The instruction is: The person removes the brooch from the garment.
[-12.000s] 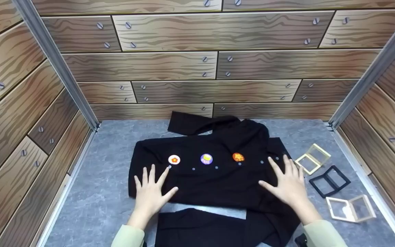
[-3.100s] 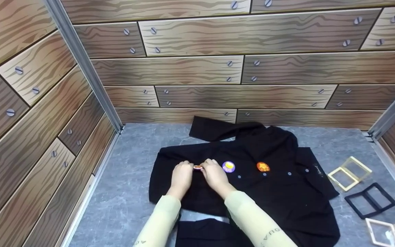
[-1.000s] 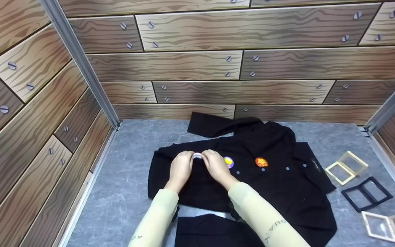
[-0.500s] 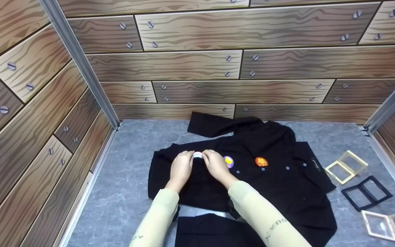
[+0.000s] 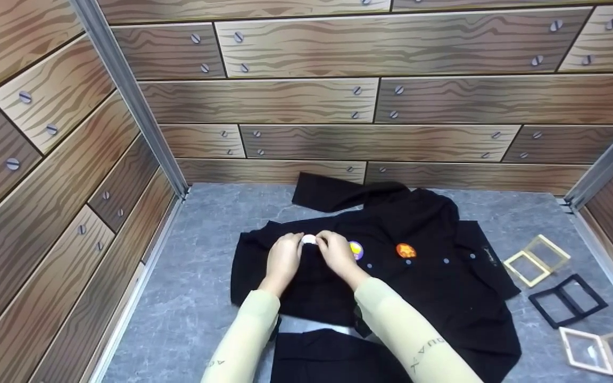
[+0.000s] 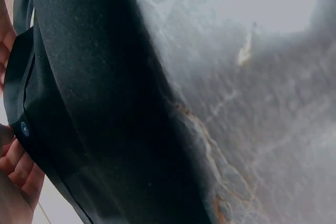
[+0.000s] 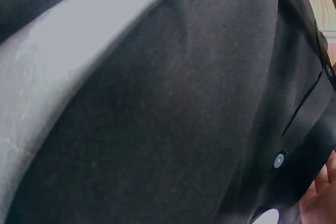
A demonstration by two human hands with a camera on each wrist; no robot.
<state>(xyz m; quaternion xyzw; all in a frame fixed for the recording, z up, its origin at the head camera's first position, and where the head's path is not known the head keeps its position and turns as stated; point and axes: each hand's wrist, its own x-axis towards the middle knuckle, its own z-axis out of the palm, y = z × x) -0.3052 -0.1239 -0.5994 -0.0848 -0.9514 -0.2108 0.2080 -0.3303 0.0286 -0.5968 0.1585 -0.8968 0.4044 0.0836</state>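
Note:
A black button-front shirt (image 5: 434, 303) lies spread on the grey floor. Near its left end, a round pin badge (image 5: 309, 239) shows as a pale glare between my hands. My left hand (image 5: 283, 259) pinches the badge's left side, with shirt cloth lifted there. At the other side, my right hand (image 5: 337, 256) pinches the badge's edge. A purple-and-yellow badge (image 5: 357, 250) is partly behind my right hand, and an orange star badge (image 5: 406, 250) sits further right. The wrist views show raised cloth with a shirt button (image 7: 279, 160); fingertips on the badge are hidden there.
Three hinged frames lie open at the right: a yellow one (image 5: 530, 267), a black one (image 5: 570, 303) and a pale one (image 5: 607, 351). More black cloth (image 5: 328, 354) lies at the front. Wood-patterned walls (image 5: 296, 101) enclose the floor.
Twelve seconds ago both hands lay spread on the shirt; since then they have come together on the left badge. Lately the badge has tilted, its patterned face giving way to a pale glare.

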